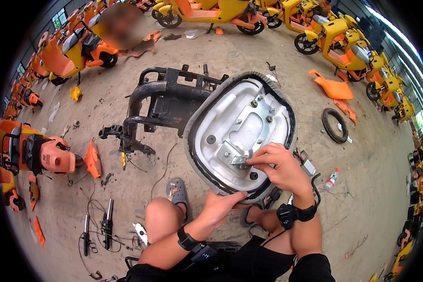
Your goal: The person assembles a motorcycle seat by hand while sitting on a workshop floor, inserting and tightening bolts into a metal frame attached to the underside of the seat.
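Note:
A scooter seat (211, 117) is turned underside up in front of me, showing its white plastic base and dark padded rim. A silver metal plate (264, 107) is fixed to the base with several nuts. My left hand (216, 207) grips the near rim, thumb on top and fingers hidden underneath. My right hand (278, 164) pinches at a small metal bracket (238, 160) near the plate's lower end; whatever lies between the fingertips is hidden. Just beyond the seat, a bare black scooter frame (143, 94) lies on the floor, partly covered by it.
Yellow and orange scooters (207, 11) stand in rows around the far side. On the right lie a tire (328, 126), an orange panel (331, 87) and a plastic bottle (332, 178). Cables and two black-and-silver rods (109, 223) lie at left. A person with a blurred head is at upper left.

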Demonstrator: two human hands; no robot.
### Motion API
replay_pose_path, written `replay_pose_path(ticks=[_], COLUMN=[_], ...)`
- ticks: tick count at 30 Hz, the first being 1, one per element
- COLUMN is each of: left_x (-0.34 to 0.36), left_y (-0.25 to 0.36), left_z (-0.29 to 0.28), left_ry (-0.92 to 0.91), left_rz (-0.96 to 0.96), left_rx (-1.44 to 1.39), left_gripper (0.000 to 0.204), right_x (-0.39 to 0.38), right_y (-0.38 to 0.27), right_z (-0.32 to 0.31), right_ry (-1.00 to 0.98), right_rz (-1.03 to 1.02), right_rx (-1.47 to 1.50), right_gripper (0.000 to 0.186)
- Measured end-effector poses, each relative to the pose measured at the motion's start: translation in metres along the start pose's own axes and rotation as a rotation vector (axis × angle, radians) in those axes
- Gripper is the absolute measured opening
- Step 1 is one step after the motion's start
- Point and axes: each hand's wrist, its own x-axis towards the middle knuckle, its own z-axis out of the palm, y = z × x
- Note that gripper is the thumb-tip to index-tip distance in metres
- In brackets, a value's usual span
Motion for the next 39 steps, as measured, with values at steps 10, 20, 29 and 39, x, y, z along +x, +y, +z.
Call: replay_pose_path(ticks=[10, 20, 29, 39], left_x=[-0.001, -0.001, -0.002, 0.0], left_y=[0.002, 0.006, 0.004, 0.004], left_z=[0.002, -0.001, 0.002, -0.001], left_ry=[0.003, -0.044, -0.015, -0.043], left_rz=[0.006, -0.034, -0.009, -0.034], left_rx=[0.018, 0.061, 0.002, 0.017], left_gripper=[0.041, 0.037, 0.042, 0.051], right_x=[-0.002, -0.006, -0.008, -0.001], right_y=[-0.024, -0.032, -0.012, -0.008], right_z=[0.002, 0.009, -0.004, 0.012], right_ry=[-0.144, -0.195, 0.006, 0.056], right_rz=[0.496, 0.57, -0.008, -0.086], right_rx=[0.149, 0.527, -0.228, -0.201], right_gripper=[0.024, 0.048, 0.028, 0.022])
